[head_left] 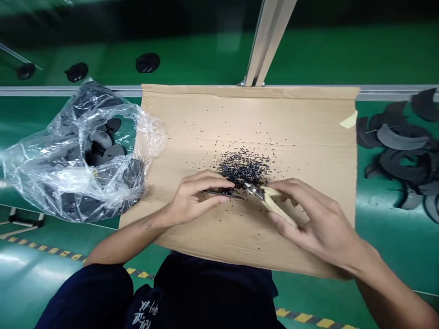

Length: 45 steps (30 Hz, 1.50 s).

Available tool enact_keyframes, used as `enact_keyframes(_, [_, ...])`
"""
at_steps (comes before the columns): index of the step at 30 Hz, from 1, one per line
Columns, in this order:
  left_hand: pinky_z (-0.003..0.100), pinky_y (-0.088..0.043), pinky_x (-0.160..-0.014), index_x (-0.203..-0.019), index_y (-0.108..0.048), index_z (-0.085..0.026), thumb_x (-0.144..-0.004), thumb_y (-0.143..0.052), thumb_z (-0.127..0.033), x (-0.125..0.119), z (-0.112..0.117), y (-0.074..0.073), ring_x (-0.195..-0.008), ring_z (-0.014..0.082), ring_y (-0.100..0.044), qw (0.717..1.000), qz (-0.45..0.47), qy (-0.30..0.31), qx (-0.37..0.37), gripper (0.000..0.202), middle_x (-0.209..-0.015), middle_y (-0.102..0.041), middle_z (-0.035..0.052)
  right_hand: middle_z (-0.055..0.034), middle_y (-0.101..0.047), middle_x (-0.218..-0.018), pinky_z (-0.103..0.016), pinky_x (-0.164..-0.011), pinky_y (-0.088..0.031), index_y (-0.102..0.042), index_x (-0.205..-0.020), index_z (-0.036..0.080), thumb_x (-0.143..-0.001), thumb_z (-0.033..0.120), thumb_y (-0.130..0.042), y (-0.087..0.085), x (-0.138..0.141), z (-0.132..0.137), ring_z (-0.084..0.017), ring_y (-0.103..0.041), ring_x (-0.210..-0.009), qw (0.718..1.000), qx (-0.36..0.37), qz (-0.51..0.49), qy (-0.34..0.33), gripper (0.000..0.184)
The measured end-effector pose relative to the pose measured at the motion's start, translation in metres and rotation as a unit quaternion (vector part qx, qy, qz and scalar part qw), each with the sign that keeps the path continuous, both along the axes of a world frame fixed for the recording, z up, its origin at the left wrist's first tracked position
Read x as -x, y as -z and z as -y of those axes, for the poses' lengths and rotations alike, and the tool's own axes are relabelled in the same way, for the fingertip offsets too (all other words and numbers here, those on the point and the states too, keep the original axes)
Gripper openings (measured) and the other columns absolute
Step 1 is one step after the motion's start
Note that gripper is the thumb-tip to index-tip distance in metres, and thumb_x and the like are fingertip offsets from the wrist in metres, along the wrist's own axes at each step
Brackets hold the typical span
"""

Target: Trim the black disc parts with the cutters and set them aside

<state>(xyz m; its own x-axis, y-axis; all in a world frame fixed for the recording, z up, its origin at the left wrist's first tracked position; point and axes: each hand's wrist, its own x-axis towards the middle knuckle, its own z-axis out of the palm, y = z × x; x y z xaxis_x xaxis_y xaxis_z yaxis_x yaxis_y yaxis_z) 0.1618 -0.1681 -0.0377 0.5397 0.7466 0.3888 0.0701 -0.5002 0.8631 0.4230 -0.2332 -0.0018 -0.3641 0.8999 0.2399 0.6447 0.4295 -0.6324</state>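
Between thumb and fingers, my left hand (199,194) grips a thin black plastic part (224,192), seen nearly edge-on and partly covered by the fingers. My right hand (313,217) is wrapped round the pale yellow handles of a pair of cutting pliers (274,203). The metal jaws point left, a short way from the black part's right end; whether they touch it I cannot tell. Just beyond both hands lies a pile of small black plastic bits (244,165) on a cardboard sheet (308,123), with stray bits scattered around it.
To the left, a clear plastic bag (65,151) holds several dark round parts (101,139). Curved black pieces (403,157) are heaped on the green surface at right. A metal post (270,43) rises behind the cardboard. More black parts (147,62) lie beyond the rail.
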Motion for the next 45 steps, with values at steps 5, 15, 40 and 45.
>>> enact_keyframes(5, [0.027,-0.059,-0.084,-0.114,-0.074,-0.017,-0.088,-0.075,-0.022,0.001,-0.002,0.000,-0.094,0.0145,-0.070,1.000,-0.002,0.013,0.009,0.026,-0.100,-0.075,0.0086,-0.0109,-0.073,-0.105,-0.038,-0.082,-0.061,-0.058,-0.125,0.021,-0.092,0.033,-0.068,0.001,0.005,-0.009,-0.025,-0.072,-0.095,0.999,-0.024,0.000,-0.027,0.036])
enact_keyframes(15, [0.026,-0.058,-0.086,-0.117,-0.073,-0.016,-0.089,-0.074,-0.018,0.001,-0.005,-0.001,-0.096,0.0140,-0.069,1.000,-0.002,0.025,0.007,0.028,-0.102,-0.074,0.0093,-0.0128,-0.072,-0.106,-0.037,-0.083,-0.063,-0.057,-0.126,0.015,-0.088,0.025,-0.073,0.004,0.003,-0.015,-0.025,-0.071,-0.098,0.995,-0.081,0.023,-0.044,0.042])
enact_keyframes(40, [0.029,-0.056,-0.082,-0.122,-0.071,-0.022,-0.088,-0.074,-0.016,0.001,-0.005,0.001,-0.093,0.0140,-0.067,0.996,-0.072,-0.001,-0.043,0.034,-0.100,-0.074,0.0060,-0.0128,-0.075,-0.098,-0.038,-0.070,-0.059,-0.064,-0.112,0.013,-0.090,0.028,-0.071,0.000,0.011,-0.016,-0.025,-0.070,-0.080,0.964,-0.178,0.197,-0.007,0.027])
enact_keyframes(45, [0.029,-0.057,-0.082,-0.111,-0.074,-0.021,-0.086,-0.078,-0.022,0.004,-0.009,-0.001,-0.094,0.0150,-0.069,0.996,-0.048,-0.064,-0.042,0.026,-0.100,-0.076,0.0053,-0.0115,-0.073,-0.104,-0.037,-0.081,-0.060,-0.063,-0.118,0.016,-0.091,0.027,-0.070,-0.009,0.003,-0.009,-0.023,-0.071,-0.092,0.996,-0.047,0.065,0.042,0.030])
